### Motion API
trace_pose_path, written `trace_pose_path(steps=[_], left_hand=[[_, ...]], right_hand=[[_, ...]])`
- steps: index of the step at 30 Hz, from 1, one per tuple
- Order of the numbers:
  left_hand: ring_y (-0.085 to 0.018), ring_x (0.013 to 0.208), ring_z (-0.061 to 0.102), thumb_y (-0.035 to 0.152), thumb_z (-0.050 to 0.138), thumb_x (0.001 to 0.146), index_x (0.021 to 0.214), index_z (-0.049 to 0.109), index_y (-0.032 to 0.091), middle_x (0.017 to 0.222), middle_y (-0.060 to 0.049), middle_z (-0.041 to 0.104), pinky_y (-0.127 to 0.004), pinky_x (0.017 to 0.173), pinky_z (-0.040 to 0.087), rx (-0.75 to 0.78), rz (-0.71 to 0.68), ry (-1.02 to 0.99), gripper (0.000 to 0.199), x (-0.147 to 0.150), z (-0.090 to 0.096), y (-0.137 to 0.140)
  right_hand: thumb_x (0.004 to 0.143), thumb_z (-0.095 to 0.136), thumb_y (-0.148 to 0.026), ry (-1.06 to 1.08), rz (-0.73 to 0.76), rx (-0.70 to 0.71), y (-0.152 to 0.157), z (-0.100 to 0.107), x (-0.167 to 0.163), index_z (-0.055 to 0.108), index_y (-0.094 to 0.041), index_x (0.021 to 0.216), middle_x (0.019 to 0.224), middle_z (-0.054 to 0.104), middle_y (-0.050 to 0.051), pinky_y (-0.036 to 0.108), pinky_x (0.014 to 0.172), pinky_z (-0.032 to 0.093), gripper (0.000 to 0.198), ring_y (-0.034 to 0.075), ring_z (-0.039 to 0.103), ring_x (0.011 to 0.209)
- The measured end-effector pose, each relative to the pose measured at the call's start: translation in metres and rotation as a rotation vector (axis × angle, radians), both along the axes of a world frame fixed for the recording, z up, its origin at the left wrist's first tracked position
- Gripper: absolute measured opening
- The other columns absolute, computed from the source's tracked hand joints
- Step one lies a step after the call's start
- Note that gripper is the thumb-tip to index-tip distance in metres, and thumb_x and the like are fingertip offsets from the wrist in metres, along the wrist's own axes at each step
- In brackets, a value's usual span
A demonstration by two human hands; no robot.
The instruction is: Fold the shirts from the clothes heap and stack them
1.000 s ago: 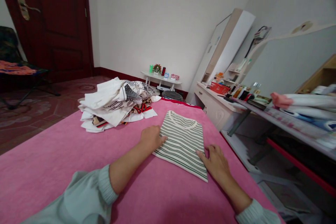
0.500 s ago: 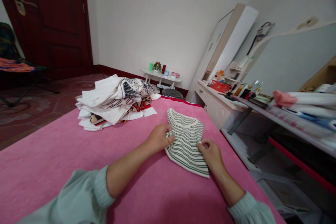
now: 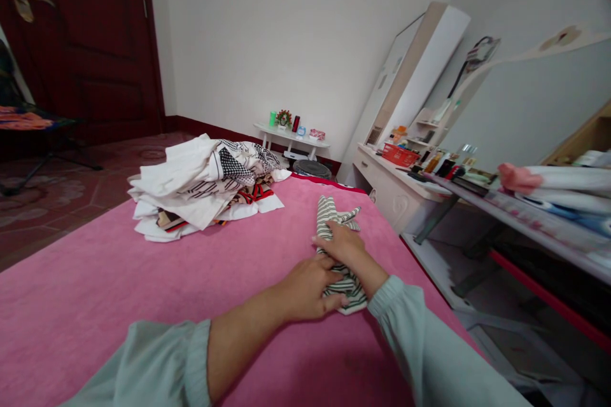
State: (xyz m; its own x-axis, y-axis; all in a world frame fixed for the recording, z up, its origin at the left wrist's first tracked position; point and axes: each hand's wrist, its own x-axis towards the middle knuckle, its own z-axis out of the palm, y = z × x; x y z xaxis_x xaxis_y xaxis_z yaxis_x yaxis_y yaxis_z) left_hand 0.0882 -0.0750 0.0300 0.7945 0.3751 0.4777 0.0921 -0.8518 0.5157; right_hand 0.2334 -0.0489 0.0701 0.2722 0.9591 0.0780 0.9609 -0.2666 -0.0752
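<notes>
On the pink bedspread (image 3: 229, 292) lies a white knit top with dark green stripes (image 3: 327, 210), folded into a narrow strip. My left hand (image 3: 308, 289) rests on its near part, with thumb and fingers spread apart over the cloth. Just beyond it, my right hand (image 3: 344, 245) reaches across the middle of the top, its fingers laid over the fabric and pointing left. Both hands cover much of the top's middle. A short striped end sticks out to the right at the far side.
A heap of white and patterned clothes (image 3: 191, 184) sits at the bed's far left. A low white shelf (image 3: 291, 135) stands by the wall. To the right are a dressing table (image 3: 391, 184) with a red basket (image 3: 400, 155) and a cluttered side table (image 3: 525, 219).
The striped top was spread wider, held at both side edges; now it is folded narrow. My right hand has moved left across it, and my left hand has come nearer to me.
</notes>
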Motion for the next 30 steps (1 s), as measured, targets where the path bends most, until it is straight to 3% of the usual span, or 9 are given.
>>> trace_pose_path(steps=[3, 5, 7, 9, 11, 14, 16, 22, 30], left_hand=[[-0.024, 0.104, 0.058, 0.04, 0.06, 0.083, 0.104, 0.07, 0.022, 0.113, -0.008, 0.065, -0.032, 0.091, 0.045, -0.043, -0.051, -0.048, 0.03, -0.003, -0.001, 0.003], [-0.019, 0.087, 0.062, 0.039, 0.055, 0.087, 0.092, 0.072, 0.018, 0.093, -0.005, 0.069, -0.026, 0.079, 0.047, -0.116, -0.067, -0.091, 0.027, -0.003, -0.003, 0.005], [-0.013, 0.066, 0.058, 0.037, 0.047, 0.092, 0.077, 0.07, 0.015, 0.071, -0.001, 0.065, -0.021, 0.065, 0.044, -0.21, 0.001, -0.138, 0.035, -0.004, -0.004, 0.008], [-0.01, 0.056, 0.053, 0.036, 0.042, 0.095, 0.068, 0.066, 0.014, 0.06, 0.001, 0.06, -0.02, 0.058, 0.04, -0.262, 0.155, -0.19, 0.042, -0.007, -0.004, 0.015], [-0.011, 0.061, 0.056, 0.033, 0.043, 0.094, 0.072, 0.067, 0.015, 0.066, 0.001, 0.064, -0.021, 0.062, 0.042, -0.248, 0.327, -0.239, 0.037, -0.011, -0.004, 0.027], [-0.016, 0.085, 0.062, 0.022, 0.05, 0.087, 0.093, 0.07, 0.018, 0.093, -0.003, 0.07, -0.025, 0.079, 0.046, -0.179, 0.518, -0.238, 0.021, -0.015, -0.004, 0.057], [-0.019, 0.099, 0.061, 0.017, 0.055, 0.082, 0.103, 0.069, 0.019, 0.107, -0.005, 0.068, -0.029, 0.09, 0.045, -0.143, 0.597, -0.175, 0.026, -0.012, -0.005, 0.081], [-0.02, 0.116, 0.055, 0.015, 0.056, 0.083, 0.113, 0.066, 0.018, 0.123, -0.009, 0.062, -0.032, 0.103, 0.04, -0.161, 0.702, -0.118, 0.032, 0.02, -0.018, 0.146], [-0.016, 0.113, 0.058, 0.011, 0.049, 0.086, 0.117, 0.064, 0.015, 0.121, -0.008, 0.065, -0.03, 0.101, 0.043, -0.279, 0.735, -0.218, 0.035, 0.031, -0.039, 0.167]], right_hand=[[0.074, 0.065, -0.055, -0.063, -0.042, 0.049, 0.005, -0.01, -0.005, 0.058, -0.023, 0.12, 0.115, 0.061, 0.013, 0.035, 0.078, 0.046, 0.057, 0.028, 0.062, 0.101], [0.076, 0.064, -0.046, -0.068, -0.036, 0.101, 0.003, -0.016, -0.006, 0.062, -0.023, 0.113, 0.115, 0.06, 0.011, 0.032, 0.074, 0.046, 0.044, 0.025, 0.063, 0.096], [0.078, 0.062, -0.037, -0.056, -0.012, 0.145, -0.002, -0.02, -0.006, 0.065, -0.022, 0.107, 0.115, 0.06, 0.009, 0.029, 0.072, 0.046, 0.032, 0.022, 0.063, 0.094], [0.08, 0.059, -0.03, -0.023, 0.014, 0.207, -0.008, -0.024, -0.004, 0.065, -0.022, 0.107, 0.115, 0.06, 0.007, 0.027, 0.073, 0.046, 0.029, 0.021, 0.063, 0.095], [0.08, 0.057, -0.025, 0.032, 0.035, 0.289, -0.012, -0.029, -0.001, 0.065, -0.022, 0.108, 0.117, 0.061, 0.006, 0.026, 0.077, 0.045, 0.029, 0.019, 0.062, 0.097], [0.079, 0.055, -0.021, 0.113, 0.056, 0.386, -0.014, -0.038, 0.005, 0.066, -0.022, 0.106, 0.122, 0.06, 0.005, 0.026, 0.082, 0.045, 0.029, 0.019, 0.061, 0.103], [0.078, 0.054, -0.02, 0.16, 0.056, 0.417, -0.013, -0.043, 0.008, 0.067, -0.022, 0.105, 0.123, 0.06, 0.005, 0.027, 0.085, 0.046, 0.03, 0.02, 0.061, 0.105], [0.077, 0.052, -0.024, 0.295, 0.047, 0.476, -0.008, -0.05, 0.02, 0.067, -0.02, 0.106, 0.118, 0.063, 0.007, 0.033, 0.091, 0.047, 0.032, 0.024, 0.06, 0.108], [0.073, 0.055, -0.026, 0.462, 0.111, 0.485, 0.001, -0.058, 0.035, 0.071, -0.022, 0.105, 0.116, 0.063, 0.008, 0.039, 0.097, 0.047, 0.037, 0.026, 0.059, 0.111]])
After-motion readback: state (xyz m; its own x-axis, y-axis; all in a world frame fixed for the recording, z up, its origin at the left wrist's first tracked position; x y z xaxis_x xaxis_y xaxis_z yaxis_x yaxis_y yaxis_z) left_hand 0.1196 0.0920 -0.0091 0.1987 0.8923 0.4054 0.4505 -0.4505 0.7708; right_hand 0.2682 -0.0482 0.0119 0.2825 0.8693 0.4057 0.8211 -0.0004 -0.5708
